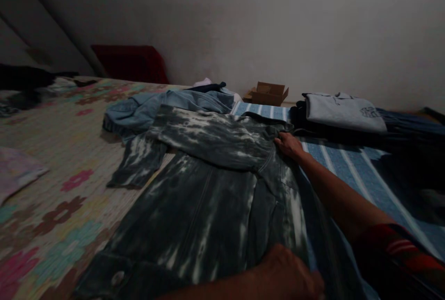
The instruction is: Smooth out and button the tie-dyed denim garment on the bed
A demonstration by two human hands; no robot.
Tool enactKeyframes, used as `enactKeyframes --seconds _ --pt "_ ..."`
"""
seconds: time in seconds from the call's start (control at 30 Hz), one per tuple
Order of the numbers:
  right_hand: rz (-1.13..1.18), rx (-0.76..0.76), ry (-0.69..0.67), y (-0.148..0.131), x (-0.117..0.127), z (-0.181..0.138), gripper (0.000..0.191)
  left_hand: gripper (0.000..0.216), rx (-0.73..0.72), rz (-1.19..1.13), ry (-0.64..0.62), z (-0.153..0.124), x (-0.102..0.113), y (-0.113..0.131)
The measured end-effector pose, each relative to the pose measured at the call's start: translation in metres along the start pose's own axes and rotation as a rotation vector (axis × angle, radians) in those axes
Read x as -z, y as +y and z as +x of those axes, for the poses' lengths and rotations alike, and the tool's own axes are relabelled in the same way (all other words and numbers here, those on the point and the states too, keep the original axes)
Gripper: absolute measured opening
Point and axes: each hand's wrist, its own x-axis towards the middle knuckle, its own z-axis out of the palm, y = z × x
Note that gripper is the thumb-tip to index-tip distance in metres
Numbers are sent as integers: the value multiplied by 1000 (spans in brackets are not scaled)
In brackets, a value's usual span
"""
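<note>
Dimly lit jacket, charcoal, white-streaked, folded sleeve, apparently denim

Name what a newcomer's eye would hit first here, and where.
Probably the dark jacket with pale streaks, spread across the middle foreground, with the right hand on it near the collar and the left hand over its near right part. Next, likely the floral cover at left, with pink, teal and brown flowers. Then the folded pale grey garment, on dark clothes at right.
</note>
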Motion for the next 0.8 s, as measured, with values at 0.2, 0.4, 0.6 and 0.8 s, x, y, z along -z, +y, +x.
enactKeyframes --seconds 0.2,0.4,0.6,0.8 --pt "67 146 74 -22 20 -53 24 20 15 21 -136 -9 40 7" --pt "122 469 22 -41 31 -173 33 26 34 -27 -94 -47 59 11" --pt "211 656 76 -47 4 -276 46 56 84 -102 18 -91 43 15" --pt "147 662 -60 -51 -11 -292 46 68 67 -124 52 -98 26 7"
